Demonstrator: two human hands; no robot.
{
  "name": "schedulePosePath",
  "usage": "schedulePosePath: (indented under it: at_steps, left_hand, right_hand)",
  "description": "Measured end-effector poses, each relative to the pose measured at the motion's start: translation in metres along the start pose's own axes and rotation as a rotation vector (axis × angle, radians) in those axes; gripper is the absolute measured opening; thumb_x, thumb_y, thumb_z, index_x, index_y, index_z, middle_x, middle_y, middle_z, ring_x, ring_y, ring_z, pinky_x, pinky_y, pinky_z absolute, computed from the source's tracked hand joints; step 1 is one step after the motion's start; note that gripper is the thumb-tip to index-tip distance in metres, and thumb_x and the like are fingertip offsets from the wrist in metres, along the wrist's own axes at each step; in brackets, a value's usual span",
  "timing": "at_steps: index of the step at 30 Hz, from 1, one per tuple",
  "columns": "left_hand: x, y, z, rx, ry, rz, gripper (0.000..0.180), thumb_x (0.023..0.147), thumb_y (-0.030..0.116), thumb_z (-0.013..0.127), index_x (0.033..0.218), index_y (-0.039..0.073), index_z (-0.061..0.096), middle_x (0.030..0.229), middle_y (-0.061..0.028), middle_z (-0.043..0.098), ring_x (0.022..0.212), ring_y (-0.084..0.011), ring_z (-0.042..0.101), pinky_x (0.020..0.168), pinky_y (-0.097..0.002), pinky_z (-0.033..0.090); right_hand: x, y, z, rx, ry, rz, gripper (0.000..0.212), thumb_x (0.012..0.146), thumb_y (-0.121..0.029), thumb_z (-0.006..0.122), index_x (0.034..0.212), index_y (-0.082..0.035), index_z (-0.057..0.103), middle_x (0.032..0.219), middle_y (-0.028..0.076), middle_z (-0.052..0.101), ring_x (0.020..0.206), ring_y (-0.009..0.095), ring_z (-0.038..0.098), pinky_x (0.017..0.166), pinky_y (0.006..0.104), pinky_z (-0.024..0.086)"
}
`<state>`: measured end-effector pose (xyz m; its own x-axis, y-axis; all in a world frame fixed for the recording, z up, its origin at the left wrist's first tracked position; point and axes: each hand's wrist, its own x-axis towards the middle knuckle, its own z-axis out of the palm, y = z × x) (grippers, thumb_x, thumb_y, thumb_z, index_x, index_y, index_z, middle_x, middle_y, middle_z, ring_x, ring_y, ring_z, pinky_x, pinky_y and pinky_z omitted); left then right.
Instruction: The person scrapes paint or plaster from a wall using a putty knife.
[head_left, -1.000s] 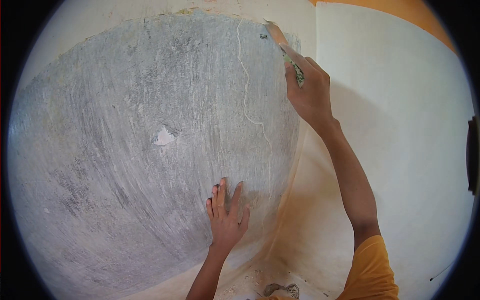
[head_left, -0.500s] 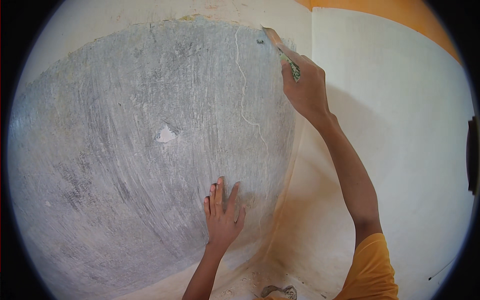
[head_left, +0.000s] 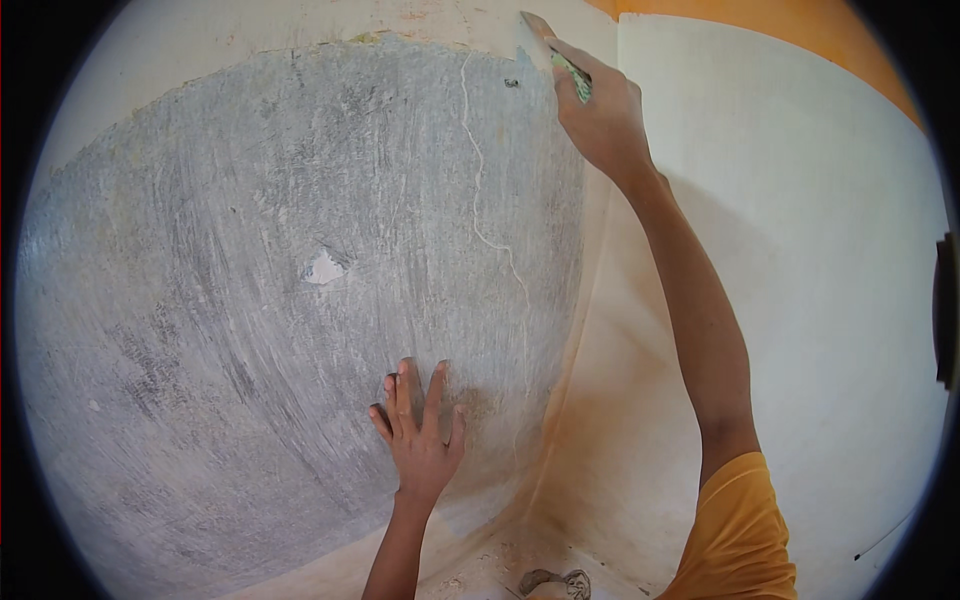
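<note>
Right hand [head_left: 600, 115] is clamped tight around a scraper [head_left: 545, 45], blade up at the top edge of the scraped grey wall patch [head_left: 250, 300]. Left hand [head_left: 420, 440] sits flat, fingers spread, well below. Arm's stretched, so the blade could skid and gouge the plaster.

The left hand [head_left: 418, 440] presses flat, fingers spread, on the scraped grey plaster wall [head_left: 250, 300]. The raised right hand [head_left: 598, 115] grips a green-handled scraper [head_left: 545, 45] against the wall's upper edge.
</note>
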<state>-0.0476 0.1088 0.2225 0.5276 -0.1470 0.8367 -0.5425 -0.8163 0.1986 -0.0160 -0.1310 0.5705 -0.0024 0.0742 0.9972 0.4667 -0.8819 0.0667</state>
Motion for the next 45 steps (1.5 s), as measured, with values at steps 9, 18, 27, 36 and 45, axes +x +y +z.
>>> schedulePosePath:
  at_steps: [9,18,27,36,45]
  left_hand:
    - [-0.009,-0.009,-0.003,0.079,0.002,0.015,0.058,0.096,0.036,0.061,0.151,0.023,0.046,0.165,-0.0164,0.020,0.154,-0.0341,0.010,0.119,-0.0580,-0.009]
    - [-0.009,-0.008,-0.002,0.094,-0.011,0.021,0.059,0.096,0.038,0.061,0.152,0.024,0.045,0.166,-0.0159,0.018,0.155,-0.0340,0.007,0.119,-0.0581,-0.010]
    - [-0.010,-0.010,-0.002,0.101,-0.050,0.010,0.060,0.096,0.039,0.061,0.152,0.026,0.044,0.166,-0.0149,0.019,0.155,-0.0339,0.008,0.120,-0.0565,-0.010]
    - [-0.013,-0.012,-0.006,0.108,-0.051,-0.005,0.060,0.096,0.039,0.061,0.152,0.026,0.044,0.166,-0.0148,0.018,0.154,-0.0344,0.010,0.120,-0.0570,-0.010]
    - [-0.015,-0.011,-0.002,0.115,-0.076,-0.008,0.062,0.096,0.040,0.061,0.154,0.027,0.042,0.167,-0.0143,0.017,0.154,-0.0353,0.010,0.119,-0.0590,-0.008]
  right_hand:
    - [-0.059,-0.034,-0.018,-0.049,-0.198,0.237,0.034,0.097,-0.011,0.058,0.129,-0.003,0.065,0.103,0.023,0.072,0.091,0.032,0.071,0.088,0.0365,0.052]
    - [-0.044,-0.030,-0.018,-0.098,-0.196,0.140,0.035,0.096,-0.010,0.059,0.130,-0.004,0.066,0.094,0.019,0.071,0.081,0.026,0.068,0.081,0.0360,0.052]
    - [-0.058,-0.027,-0.010,-0.064,-0.094,0.071,0.036,0.092,-0.005,0.061,0.127,-0.005,0.067,0.072,0.016,0.061,0.064,0.025,0.058,0.067,0.0385,0.048]
    - [-0.054,-0.035,-0.016,-0.167,-0.177,0.055,0.035,0.093,-0.006,0.061,0.127,-0.006,0.067,0.079,0.018,0.065,0.070,0.027,0.062,0.072,0.0375,0.050]
    - [-0.047,-0.026,-0.007,-0.093,-0.068,-0.006,0.037,0.089,-0.001,0.061,0.126,-0.003,0.067,0.072,0.016,0.060,0.061,0.026,0.056,0.062,0.0388,0.047]
